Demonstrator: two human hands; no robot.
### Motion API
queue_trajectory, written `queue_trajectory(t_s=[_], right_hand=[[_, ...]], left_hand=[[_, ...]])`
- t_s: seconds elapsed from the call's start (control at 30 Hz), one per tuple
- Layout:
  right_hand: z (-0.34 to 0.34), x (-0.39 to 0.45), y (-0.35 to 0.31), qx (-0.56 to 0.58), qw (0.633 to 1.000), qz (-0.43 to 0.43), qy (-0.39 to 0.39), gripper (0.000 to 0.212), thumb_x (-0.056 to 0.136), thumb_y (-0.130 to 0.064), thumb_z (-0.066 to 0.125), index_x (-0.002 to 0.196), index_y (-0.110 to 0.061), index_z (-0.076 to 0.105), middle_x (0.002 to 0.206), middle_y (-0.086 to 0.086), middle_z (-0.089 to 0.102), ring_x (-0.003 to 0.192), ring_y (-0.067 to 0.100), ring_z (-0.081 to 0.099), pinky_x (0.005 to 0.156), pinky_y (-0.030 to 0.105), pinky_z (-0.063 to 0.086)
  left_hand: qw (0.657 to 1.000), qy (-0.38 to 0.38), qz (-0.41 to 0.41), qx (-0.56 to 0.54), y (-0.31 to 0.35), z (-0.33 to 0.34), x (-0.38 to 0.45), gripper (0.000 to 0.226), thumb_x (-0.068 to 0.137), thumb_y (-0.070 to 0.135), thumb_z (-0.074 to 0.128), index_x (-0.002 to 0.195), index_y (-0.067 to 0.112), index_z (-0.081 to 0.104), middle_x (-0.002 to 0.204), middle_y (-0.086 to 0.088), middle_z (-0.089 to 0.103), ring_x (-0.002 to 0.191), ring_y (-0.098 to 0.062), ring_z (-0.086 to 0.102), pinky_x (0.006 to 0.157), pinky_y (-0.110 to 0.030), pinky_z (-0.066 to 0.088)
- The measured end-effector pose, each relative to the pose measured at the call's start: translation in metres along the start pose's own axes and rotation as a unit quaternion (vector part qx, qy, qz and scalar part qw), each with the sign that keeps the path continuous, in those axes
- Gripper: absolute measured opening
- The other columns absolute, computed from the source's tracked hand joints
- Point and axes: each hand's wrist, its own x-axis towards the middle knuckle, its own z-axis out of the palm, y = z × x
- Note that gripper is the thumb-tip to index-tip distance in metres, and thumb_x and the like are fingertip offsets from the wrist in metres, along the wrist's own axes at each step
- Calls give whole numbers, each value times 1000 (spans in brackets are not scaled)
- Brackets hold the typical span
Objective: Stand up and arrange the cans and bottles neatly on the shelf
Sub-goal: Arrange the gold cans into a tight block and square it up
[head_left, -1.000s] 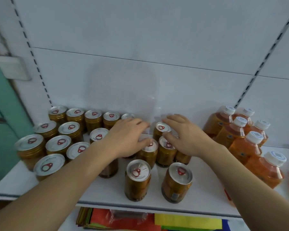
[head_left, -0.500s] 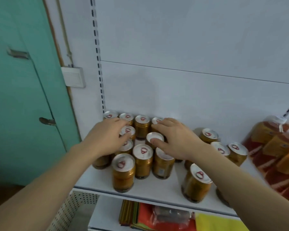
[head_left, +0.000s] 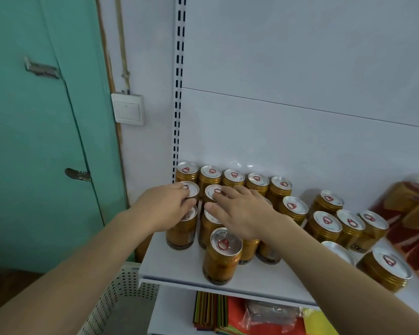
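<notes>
Both hands are working over the left cluster of cans (head_left: 224,256) on the white shelf (head_left: 169,267). All cans visible are standing upright, gold bodies w/ silver lids and red pull tabs.

Left hand (head_left: 166,209) is lying over the top of the front-left can (head_left: 182,232), fingers relaxed and spread onto the lid of the can behind it (head_left: 191,189) — pressing on top, not wrapping around anything. Right hand (head_left: 242,213) is resting flat across the mid cans, fingertips touching a lid in the 2nd row (head_left: 213,191), thumb sticking out to the left over another can (head_left: 208,226). Fingers fairly straight, nothing gripped.

Back row of five cans (head_left: 234,176) is sitting against the rear panel (head_left: 300,68). A looser group of cans (head_left: 327,221) is standing to the right, w/ one (head_left: 387,269) near the front edge. Bottles (head_left: 411,206) w/ orange-red contents are showing at far right, blurred, so can't tell how they're standing.

Below the shelf, coloured packets (head_left: 228,313) are lying on a lower level. A perforated white basket (head_left: 121,296) is sitting at lower left. A teal door (head_left: 34,141) and a wall switch (head_left: 128,108) are on the left.
</notes>
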Motion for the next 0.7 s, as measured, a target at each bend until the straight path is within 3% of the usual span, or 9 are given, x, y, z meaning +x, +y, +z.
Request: queue_trajectory(t_s=[0.1, 0.17, 0.33, 0.5, 0.7], right_hand=[[2, 7, 1, 5, 1000, -8, -17, 92, 94, -86, -4, 169, -38, 18, 179, -8, 11, 165, 28, 6, 131, 59, 8], [3, 14, -1, 7, 1000, -14, -18, 96, 90, -88, -8, 170, -38, 14, 179, -8, 8, 165, 27, 4, 131, 59, 7], [4, 23, -8, 10, 1000, -9, -8, 102, 86, -88, -11, 170, -37, 15, 179, -6, 8, 165, 30, 2, 131, 61, 5], [6, 27, -10, 11, 1000, -3, 2, 103, 86, -89, -12, 169, -36, 17, 179, -6, 11, 165, 29, 3, 130, 62, 6], [10, 24, -8, 34, 999, 11, 2, 100, 87, -90, -10, 170, -38, 14, 179, -10, 7, 166, 24, -4, 131, 62, 4]], left_hand=[[1000, 1, -8, 19, 0, 0, 6, 46, 110, 53, 35, 130, 28, 68, 131, 4, 66, 114, -17, 64, 94, -40, 56], [999, 2, -10, 30, -2, 0, 12, 46, 110, 53, 33, 127, 28, 67, 126, 4, 67, 109, -16, 64, 90, -38, 56], [999, 14, -12, 40, -9, 2, 21, 44, 110, 53, 36, 130, 28, 65, 133, 6, 64, 114, -17, 63, 84, -33, 52], [999, 30, -3, 36, -14, 3, 24, 41, 109, 55, 36, 112, 29, 67, 110, 9, 63, 96, -12, 60, 75, -32, 50], [999, 22, 24, 3, -21, 4, 27, 42, 107, 58, 39, 118, 28, 67, 112, 9, 60, 98, -11, 58, 77, -31, 49]])
